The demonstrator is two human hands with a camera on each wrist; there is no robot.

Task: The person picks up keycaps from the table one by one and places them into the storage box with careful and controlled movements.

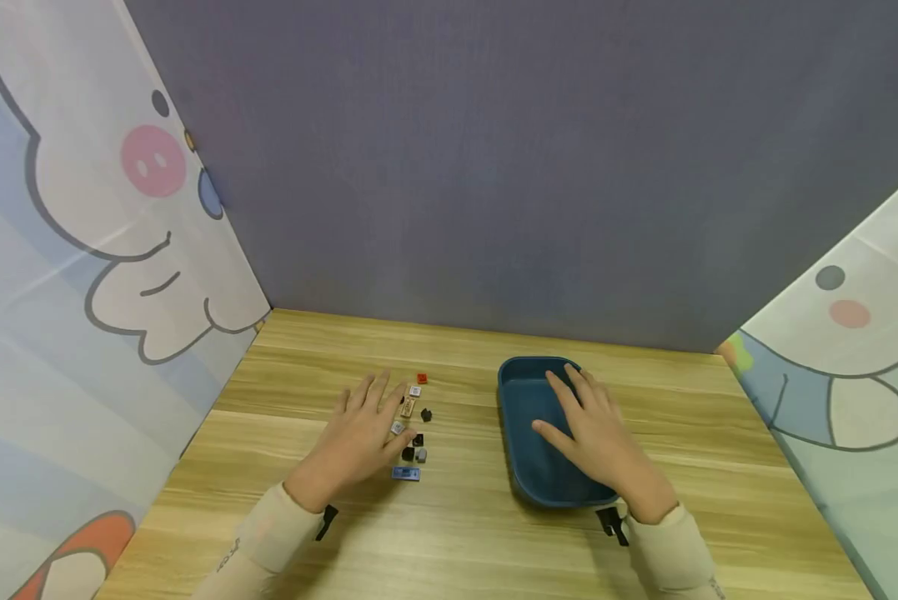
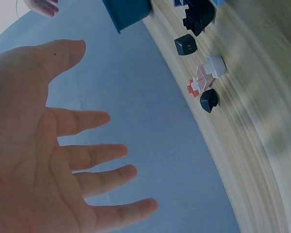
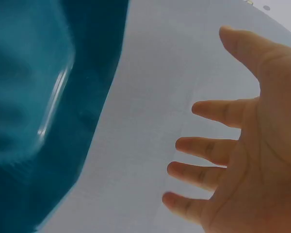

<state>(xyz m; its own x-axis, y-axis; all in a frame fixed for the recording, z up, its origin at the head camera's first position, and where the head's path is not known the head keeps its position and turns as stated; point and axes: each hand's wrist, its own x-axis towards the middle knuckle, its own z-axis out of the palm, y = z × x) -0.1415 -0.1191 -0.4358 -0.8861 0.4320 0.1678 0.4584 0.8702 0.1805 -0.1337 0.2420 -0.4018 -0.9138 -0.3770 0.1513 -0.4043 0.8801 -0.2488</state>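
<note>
My left hand [image 1: 354,437] hovers with spread, straight fingers over the left side of a loose column of small keycaps. Among them are a red keycap [image 1: 422,378], a white keycap [image 1: 415,391], a tan keycap [image 1: 408,407], a grey keycap [image 1: 421,456] and a long blue keycap [image 1: 406,473]. Several black keycaps [image 2: 185,44] lie between these; the hand partly covers some. Above a dark blue tray [image 1: 524,433] is my right hand [image 1: 594,433], fingers spread, holding nothing. Both palms [image 2: 34,160] appear bare in the wrist views.
The wooden tabletop [image 1: 464,533] meets a grey-blue panel [image 1: 494,167] at the back. Cartoon-printed curtains [image 1: 43,333] stand at the left and right sides. Black mount parts [image 1: 327,522] show beside both wrists.
</note>
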